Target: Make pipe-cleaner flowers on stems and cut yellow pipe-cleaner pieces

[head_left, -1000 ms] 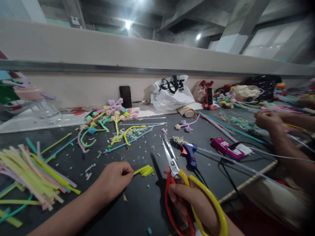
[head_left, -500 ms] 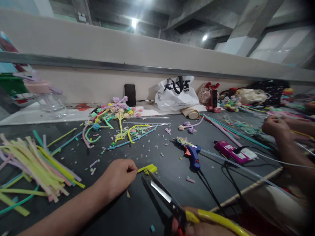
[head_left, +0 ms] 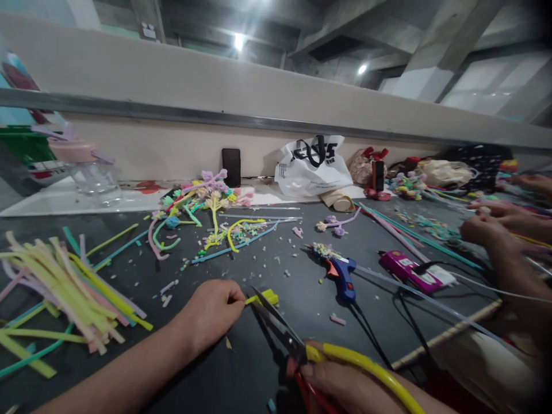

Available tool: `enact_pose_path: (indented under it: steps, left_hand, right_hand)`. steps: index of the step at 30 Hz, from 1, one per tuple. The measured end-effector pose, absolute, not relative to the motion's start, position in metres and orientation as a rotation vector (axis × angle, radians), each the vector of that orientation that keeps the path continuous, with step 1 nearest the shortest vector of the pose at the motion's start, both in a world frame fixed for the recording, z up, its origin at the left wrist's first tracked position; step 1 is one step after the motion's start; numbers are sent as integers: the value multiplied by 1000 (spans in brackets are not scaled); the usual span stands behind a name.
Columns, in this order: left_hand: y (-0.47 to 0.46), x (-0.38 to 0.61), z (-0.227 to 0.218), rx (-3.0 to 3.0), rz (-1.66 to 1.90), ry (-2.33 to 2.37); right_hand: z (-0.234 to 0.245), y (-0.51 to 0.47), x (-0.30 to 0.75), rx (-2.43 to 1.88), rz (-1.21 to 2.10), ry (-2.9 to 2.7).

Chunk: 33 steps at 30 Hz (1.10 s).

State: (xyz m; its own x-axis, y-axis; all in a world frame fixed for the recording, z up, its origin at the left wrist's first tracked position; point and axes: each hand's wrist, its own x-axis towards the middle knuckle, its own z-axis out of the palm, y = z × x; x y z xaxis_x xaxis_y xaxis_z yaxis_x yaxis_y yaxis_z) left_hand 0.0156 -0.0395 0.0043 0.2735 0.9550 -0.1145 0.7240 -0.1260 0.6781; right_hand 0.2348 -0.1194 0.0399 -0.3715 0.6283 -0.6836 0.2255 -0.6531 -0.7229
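Observation:
My left hand (head_left: 214,310) rests low over the dark table, thumb and fingertips pinching the thin end of a yellow pipe cleaner (head_left: 270,297). Its far end is a short, thick bunch, perhaps folded. From the lower right, my right hand (head_left: 345,380) grips scissors (head_left: 282,328) with yellow and red handles. The scissor blades are parted, and the upper one crosses in front of the yellow pipe cleaner just beyond my left fingertips. Whether the blades touch it I cannot tell.
Loose pipe cleaners (head_left: 77,287) lie at left, finished-looking flowers (head_left: 211,190) behind. A blue glue gun (head_left: 342,276) and purple power box (head_left: 414,273) trail cords at right. Small scraps litter the table (head_left: 302,356). Another person's hands (head_left: 487,227) work at far right.
The scissors have moved up and left relative to the yellow pipe cleaner, so a blade now crosses it. My left hand keeps its pinch. The view has shifted slightly.

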Motion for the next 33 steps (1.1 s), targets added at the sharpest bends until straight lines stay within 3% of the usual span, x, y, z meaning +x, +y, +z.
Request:
enact_pose_path:
  steps: [3, 13, 20, 33]
  left_hand:
    - [-39, 15, 3, 1925, 477, 1500]
    - [-40, 15, 5, 1972, 439, 1504]
    - [-39, 14, 4, 2014, 410, 1507]
    - [-39, 14, 3, 1998, 453, 1498]
  right_hand:
    - [32, -119, 234, -1546, 1998, -1192]
    - [32, -105, 238, -1504, 2063, -1414]
    - [34, -114, 233, -1682, 2123, -1230]
    - [32, -112, 233, -1638, 2100, -1287]
